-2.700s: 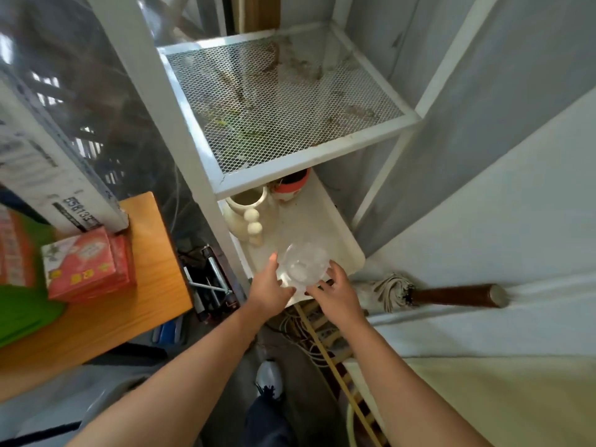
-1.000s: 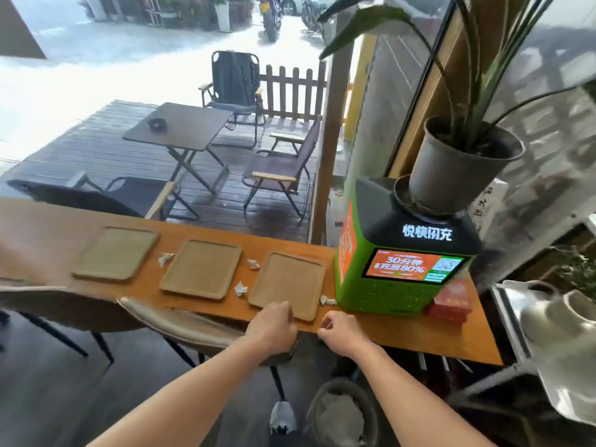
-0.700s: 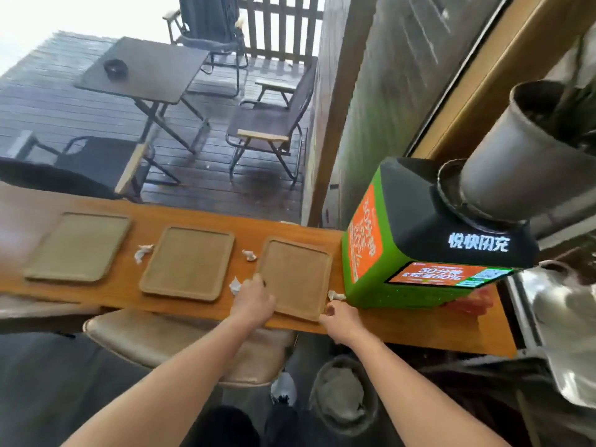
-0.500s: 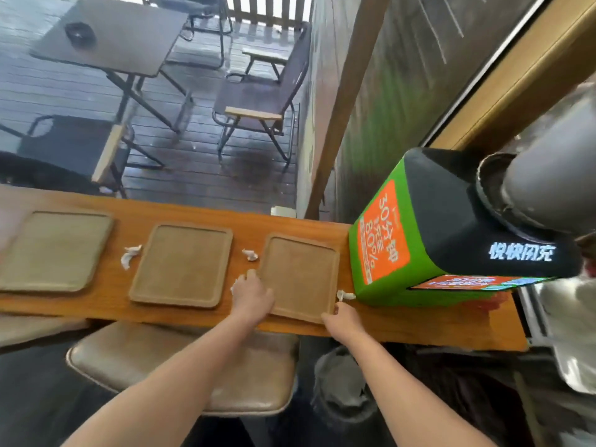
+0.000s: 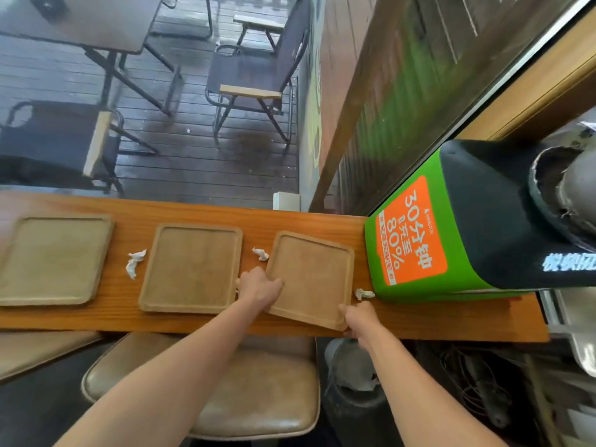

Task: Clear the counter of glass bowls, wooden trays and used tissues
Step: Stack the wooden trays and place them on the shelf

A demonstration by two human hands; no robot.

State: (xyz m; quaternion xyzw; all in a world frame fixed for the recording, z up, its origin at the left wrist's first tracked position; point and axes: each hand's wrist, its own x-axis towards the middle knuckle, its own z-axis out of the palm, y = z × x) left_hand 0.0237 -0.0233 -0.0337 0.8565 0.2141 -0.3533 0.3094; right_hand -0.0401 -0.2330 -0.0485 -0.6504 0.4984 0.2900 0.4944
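Because the trays lay flat on the counter (image 5: 290, 329), I took the right-hand tray (image 5: 311, 279) from both sides to lift it.

My left hand (image 5: 259, 287) was closed over its left edge, fingers curled onto the rim, while my right hand (image 5: 358, 317) pinched the near right corner, which sat skewed toward the counter's front edge. Gripping opposite sides looked like the way to keep it level. The middle tray (image 5: 192, 267) and the left tray (image 5: 53, 258) lay untouched. Crumpled tissues (image 5: 134, 262) sat between the trays, one (image 5: 363, 293) just beside the green charging kiosk (image 5: 416, 240). No glass bowls showed on the counter.
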